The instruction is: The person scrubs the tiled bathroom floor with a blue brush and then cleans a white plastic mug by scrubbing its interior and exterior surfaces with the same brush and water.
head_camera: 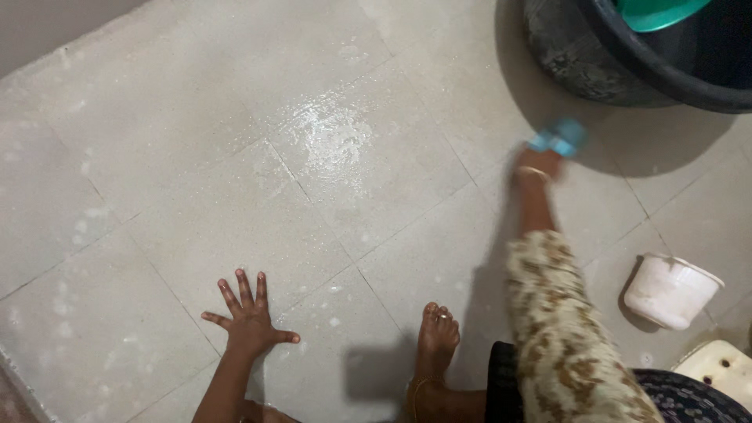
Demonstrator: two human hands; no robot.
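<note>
My left hand [249, 317] rests flat on the wet tiled floor [235, 157], fingers spread, holding nothing. My right hand [540, 162] is stretched forward and grips a blue scrubber [558, 138], blurred, pressed to the floor beside the big dark tub [595, 63]. A bangle sits on the right wrist and a patterned sleeve covers the arm. My bare foot [435, 335] is planted on the tiles between the two arms.
The dark tub at the top right holds a green object [654, 12]. A small white tub [670, 290] lies tipped on the floor at the right. A pale stool corner [717, 368] shows at the bottom right. A soapy wet patch [333, 141] glistens mid-floor.
</note>
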